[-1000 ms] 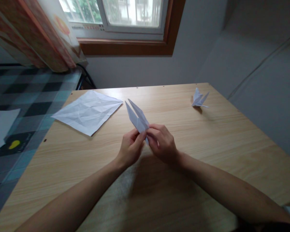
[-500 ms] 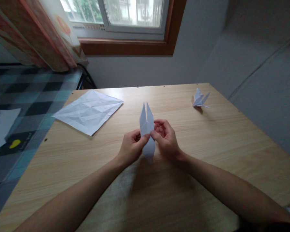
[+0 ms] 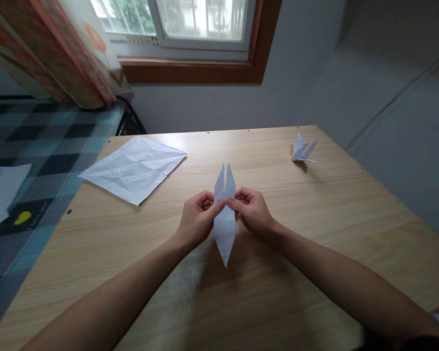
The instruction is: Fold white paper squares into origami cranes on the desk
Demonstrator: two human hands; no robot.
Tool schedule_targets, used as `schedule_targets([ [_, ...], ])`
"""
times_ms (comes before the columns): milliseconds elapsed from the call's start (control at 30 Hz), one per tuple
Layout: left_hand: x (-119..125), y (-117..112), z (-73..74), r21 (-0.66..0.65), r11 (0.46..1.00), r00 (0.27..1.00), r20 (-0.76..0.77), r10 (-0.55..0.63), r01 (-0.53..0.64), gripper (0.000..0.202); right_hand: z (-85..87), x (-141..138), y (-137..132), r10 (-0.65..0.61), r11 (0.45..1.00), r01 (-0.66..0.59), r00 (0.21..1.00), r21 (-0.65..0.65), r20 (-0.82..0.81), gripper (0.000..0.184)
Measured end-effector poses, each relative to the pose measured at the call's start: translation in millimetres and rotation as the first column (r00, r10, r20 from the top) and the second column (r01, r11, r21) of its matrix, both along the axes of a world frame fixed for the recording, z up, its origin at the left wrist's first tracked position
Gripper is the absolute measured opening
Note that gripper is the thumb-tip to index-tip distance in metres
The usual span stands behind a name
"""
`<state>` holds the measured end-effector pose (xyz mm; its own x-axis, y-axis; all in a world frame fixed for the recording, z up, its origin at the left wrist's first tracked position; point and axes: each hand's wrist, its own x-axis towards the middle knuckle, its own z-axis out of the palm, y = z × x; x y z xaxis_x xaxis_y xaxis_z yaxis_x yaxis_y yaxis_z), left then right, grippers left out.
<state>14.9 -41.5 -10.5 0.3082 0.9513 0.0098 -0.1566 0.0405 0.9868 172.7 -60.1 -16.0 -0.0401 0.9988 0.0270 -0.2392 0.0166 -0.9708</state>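
A narrow white piece of folded paper (image 3: 225,231) is held over the middle of the table, with two slim points at its far end and one point toward me. My left hand (image 3: 200,213) pinches its left edge, thumb on top and fingers curled beneath. On the opposite edge, my right hand (image 3: 253,208) grips it the same way. The two thumb tips nearly meet on the paper's centre line. The paper hides some of the fingertips behind it.
A creased white paper sheet (image 3: 135,168) lies flat at the table's left. Toward the back right stands a folded paper crane (image 3: 302,150). The wooden table (image 3: 314,292) adjoins a surface with a checkered cloth (image 3: 58,146) at left. A window (image 3: 203,22) is behind.
The folded paper has tilted flatter, so its near half shows longer and its near point lies closer to me. Both hands keep their pinch, the right fingers slightly lower and more curled.
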Motion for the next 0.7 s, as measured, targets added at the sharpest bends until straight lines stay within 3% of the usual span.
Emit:
schedule_targets([
  [233,1.5,-0.4,3.6,-0.035,0.998,0.998,0.041,0.05,-0.049,0.037,-1.5,-2.0,-2.2,-0.019,0.999,0.021,0.999,0.041,-0.046,0.048],
  [333,1.0,-0.3,3.3,-0.035,0.999,0.997,0.08,0.024,-0.021,0.041,-1.6,1.0,-1.4,0.005,0.997,-0.004,1.0,0.074,-0.016,0.037],
  [467,-2.3,3.9,-2.6,0.042,0.999,1.0,0.018,0.022,-0.023,0.018,-1.7,7.2,1.2,0.015,0.993,-0.021,0.998,0.114,0.059,0.014],
  [567,-4.5,6.0,-4.3,0.031,1.0,1.0,0.001,0.002,-0.002,0.014,-3.8,10.1,2.0,0.01,0.993,-0.015,0.999,0.116,0.04,0.014],
  [700,-4.8,4.3,-0.6,-0.041,0.997,0.994,0.088,-0.069,0.073,0.028,-6.4,10.3,1.2,0.052,0.996,-0.049,0.998,0.071,-0.043,0.017],
])
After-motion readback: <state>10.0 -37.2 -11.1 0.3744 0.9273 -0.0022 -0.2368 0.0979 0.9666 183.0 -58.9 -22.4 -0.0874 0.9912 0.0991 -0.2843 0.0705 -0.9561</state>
